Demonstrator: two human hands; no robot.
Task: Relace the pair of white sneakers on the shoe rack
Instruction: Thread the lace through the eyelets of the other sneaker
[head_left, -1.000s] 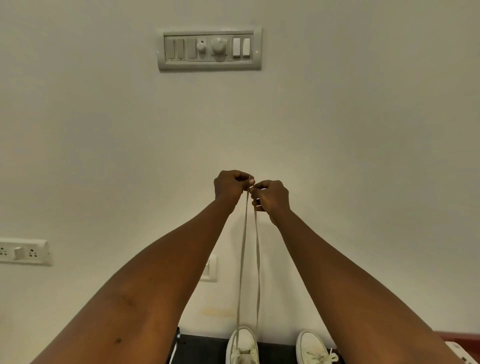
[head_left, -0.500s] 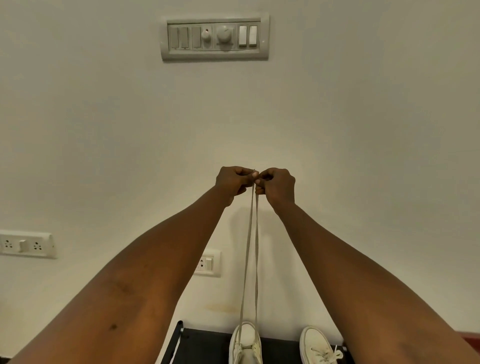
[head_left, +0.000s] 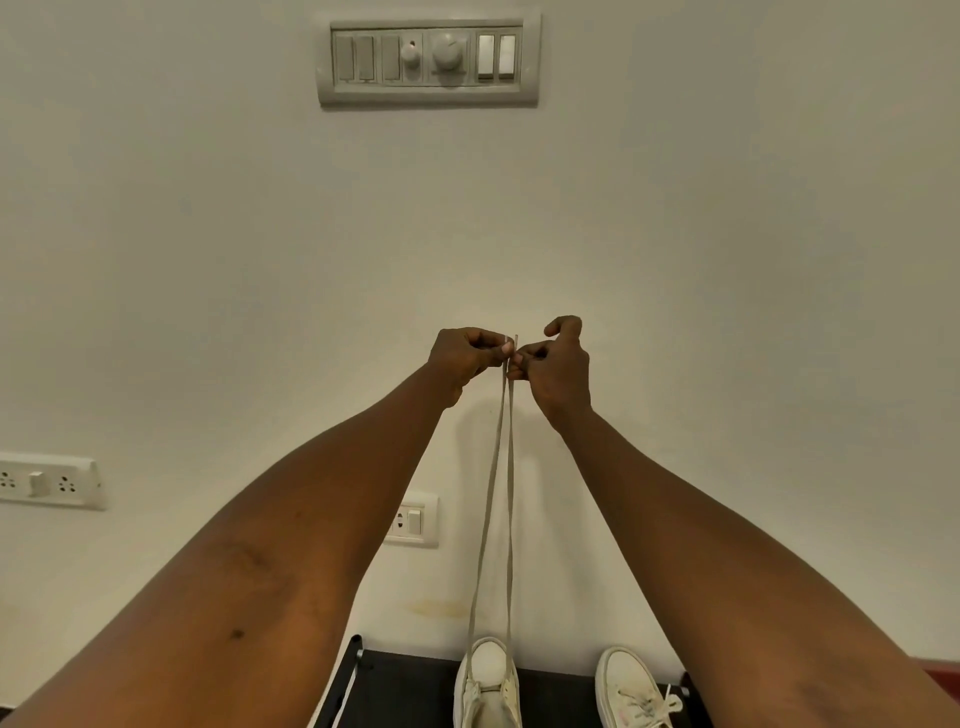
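Pinching the lace (head_left: 500, 467) ends, left hand (head_left: 467, 357) and right hand (head_left: 560, 370) meet high above the sneaker (head_left: 488, 675).

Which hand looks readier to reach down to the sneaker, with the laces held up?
Probably the right hand: its forefinger is lifted clear, while the left hand pinches both lace ends taut.

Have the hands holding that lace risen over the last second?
No. Left hand and right hand, pinching the lace, stay equally far below the switch panel.
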